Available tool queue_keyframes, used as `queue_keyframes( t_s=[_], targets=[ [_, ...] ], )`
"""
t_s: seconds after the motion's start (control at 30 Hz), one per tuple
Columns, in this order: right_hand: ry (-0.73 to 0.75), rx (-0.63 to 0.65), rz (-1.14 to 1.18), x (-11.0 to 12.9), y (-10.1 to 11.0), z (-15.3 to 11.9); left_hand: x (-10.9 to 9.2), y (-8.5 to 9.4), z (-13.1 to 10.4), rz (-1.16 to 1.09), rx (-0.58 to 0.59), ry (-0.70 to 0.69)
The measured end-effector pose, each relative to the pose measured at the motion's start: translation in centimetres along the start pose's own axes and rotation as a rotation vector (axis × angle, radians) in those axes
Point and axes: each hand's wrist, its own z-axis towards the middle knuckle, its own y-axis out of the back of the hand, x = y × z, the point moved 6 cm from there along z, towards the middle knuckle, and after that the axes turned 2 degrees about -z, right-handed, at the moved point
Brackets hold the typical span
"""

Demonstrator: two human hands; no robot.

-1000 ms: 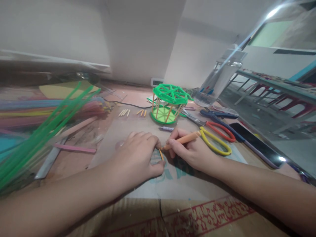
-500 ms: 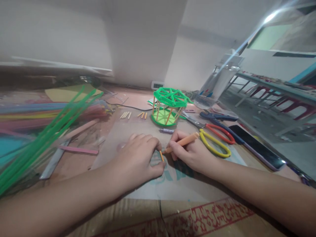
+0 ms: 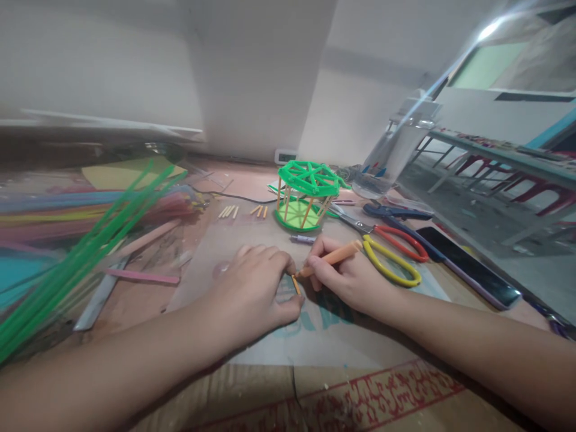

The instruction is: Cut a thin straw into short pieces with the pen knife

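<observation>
Between the thumb and forefinger of my left hand is a short orange stick, held by its two ends above the white paper sheet. My right hand grips an orange marker pen, its tip at the upper end of the stick. Behind the hands stands a small round frame with green top and base joined by thin upright sticks. Several cut sticks lie left of it, some pale and some orange.
Right of my right hand lie scissors with red and yellow handles, dark blue pliers and a phone. A clear bottle stands behind them. Green strips and a pink strip are on the left.
Both hands hold nearly the same place. The marker tip has shifted slightly along the upper end of the stick; the rest of the table looks the same.
</observation>
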Motion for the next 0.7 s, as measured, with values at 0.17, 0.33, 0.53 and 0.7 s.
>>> queue_keyframes(
  t_s=[0.17,0.33,0.53,0.7],
  targets=[
    [-0.018,0.013,0.022,0.07,-0.09,0.01,-0.16,0.02,0.15,-0.02,-0.005,-0.027],
    [-0.026,0.023,-0.003,-0.12,-0.15,-0.03,-0.07,0.01,0.13,-0.023,-0.001,0.016],
    [-0.044,0.025,-0.019,-0.46,-0.16,-0.04,-0.35,0.12,0.25,-0.051,0.031,0.041],
    [-0.047,0.009,-0.023,-0.51,-0.07,0.0,-0.37,0.32,-0.01,-0.016,0.005,0.04]
  ],
)
